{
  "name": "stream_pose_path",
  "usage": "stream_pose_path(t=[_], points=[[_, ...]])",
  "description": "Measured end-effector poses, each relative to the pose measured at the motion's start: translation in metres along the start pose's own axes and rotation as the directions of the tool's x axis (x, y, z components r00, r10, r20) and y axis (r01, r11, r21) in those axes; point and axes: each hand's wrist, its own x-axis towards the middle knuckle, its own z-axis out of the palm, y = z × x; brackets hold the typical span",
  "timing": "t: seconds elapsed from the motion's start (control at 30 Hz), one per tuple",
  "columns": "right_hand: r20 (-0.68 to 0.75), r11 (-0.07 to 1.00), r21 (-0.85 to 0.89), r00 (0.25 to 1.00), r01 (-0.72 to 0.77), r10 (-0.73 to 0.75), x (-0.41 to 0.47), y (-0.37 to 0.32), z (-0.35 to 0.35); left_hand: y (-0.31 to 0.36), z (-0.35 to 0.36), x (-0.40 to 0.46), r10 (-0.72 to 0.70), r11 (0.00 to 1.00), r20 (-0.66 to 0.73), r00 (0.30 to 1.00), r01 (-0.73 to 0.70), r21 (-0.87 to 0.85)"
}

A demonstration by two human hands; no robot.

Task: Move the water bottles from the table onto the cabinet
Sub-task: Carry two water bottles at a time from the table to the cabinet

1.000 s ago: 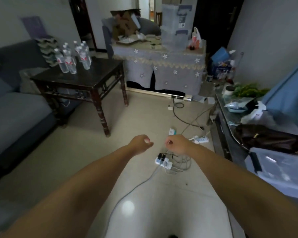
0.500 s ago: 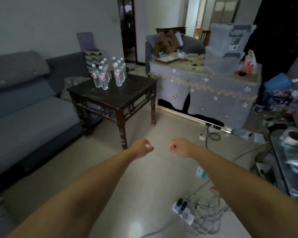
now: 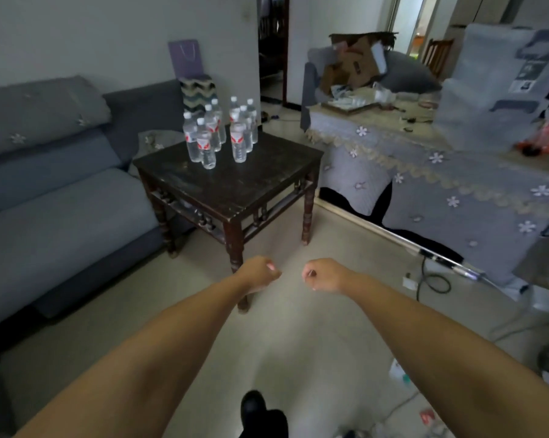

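Note:
Several clear water bottles with white caps and red-and-white labels stand upright in a cluster on the far part of a dark wooden side table. My left hand and my right hand are held out in front of me over the floor, short of the table's near corner. Both are curled into fists and hold nothing. A low cabinet draped in a grey flowered cloth stands to the right of the table.
A grey sofa runs along the left wall. Plastic storage boxes, a cardboard box and clutter sit on the draped cabinet. Cables lie on the floor at right. My dark shoe shows below.
The view has swung left and moved toward the side table, so the bottles look larger and nearer. Both fists stay curled and held out in front.

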Motion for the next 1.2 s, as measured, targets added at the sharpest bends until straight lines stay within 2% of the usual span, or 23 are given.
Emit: stream_pose_path(t=[0.13,0.37,0.6,0.9,1.0,1.2], points=[[-0.012,0.999,-0.049,1.0,0.0,0.0,0.093,0.015,-0.055,0.013,-0.044,0.093,0.044,0.999,-0.019,0.999,-0.044,0.02],[-0.018,1.0,-0.011,1.0,0.002,-0.002,0.22,0.02,-0.124,0.018,-0.128,0.221,0.004,1.0,-0.097,0.995,-0.003,0.007],[0.055,0.999,-0.039,0.998,0.033,-0.031,0.332,0.054,-0.17,0.03,-0.14,0.331,-0.018,0.994,-0.053,0.998,0.024,0.111],[0.104,0.987,-0.03,0.983,0.155,-0.151,0.502,0.076,-0.261,0.042,-0.191,0.465,-0.197,0.979,-0.224,0.954,0.177,-0.103],[0.121,0.982,-0.003,0.975,0.188,-0.186,0.544,0.069,-0.259,0.029,-0.204,0.485,-0.259,0.964,-0.26,0.93,0.232,-0.131],[0.117,0.979,0.07,0.973,0.192,-0.199,0.622,0.03,-0.223,-0.033,-0.237,0.519,-0.452,0.881,-0.322,0.832,0.362,-0.304]])
